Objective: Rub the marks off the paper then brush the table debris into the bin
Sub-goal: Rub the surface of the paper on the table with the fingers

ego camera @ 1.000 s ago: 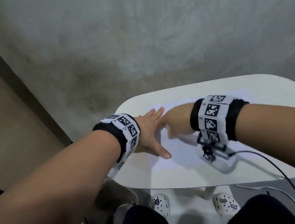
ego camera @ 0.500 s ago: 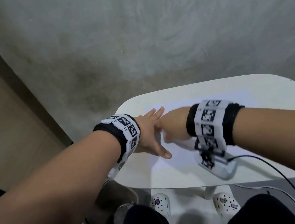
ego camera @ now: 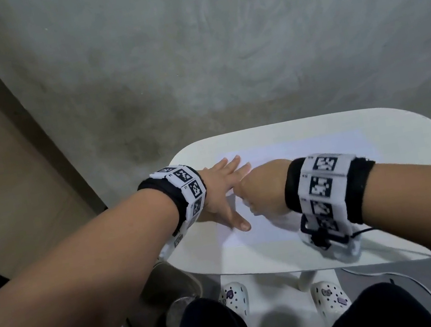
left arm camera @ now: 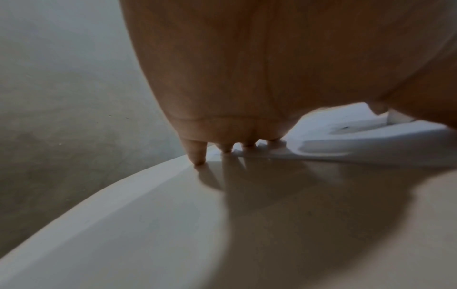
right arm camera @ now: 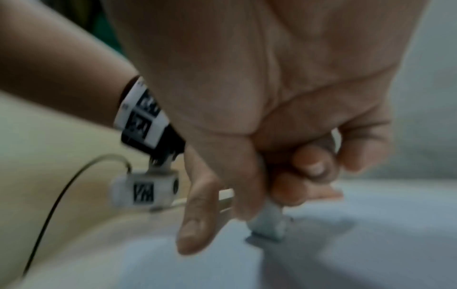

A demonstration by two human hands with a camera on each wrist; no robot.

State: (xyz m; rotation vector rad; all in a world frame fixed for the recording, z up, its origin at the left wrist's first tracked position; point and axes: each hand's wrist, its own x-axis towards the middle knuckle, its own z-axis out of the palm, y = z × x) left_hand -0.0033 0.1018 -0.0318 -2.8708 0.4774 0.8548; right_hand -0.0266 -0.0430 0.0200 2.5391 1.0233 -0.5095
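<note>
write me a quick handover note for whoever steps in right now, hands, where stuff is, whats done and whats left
Left hand: fingers spread flat, pressing the paper's left edge onto the table.
Right hand: curled round a white eraser, its tip down on the paper beside the left hand.
Bin: on the floor under the table's left corner, by the left forearm.
Done: rubbing is under way; the marks cannot be made out from here.
Left: finish rubbing, then brush the debris off the table into the bin.
</note>
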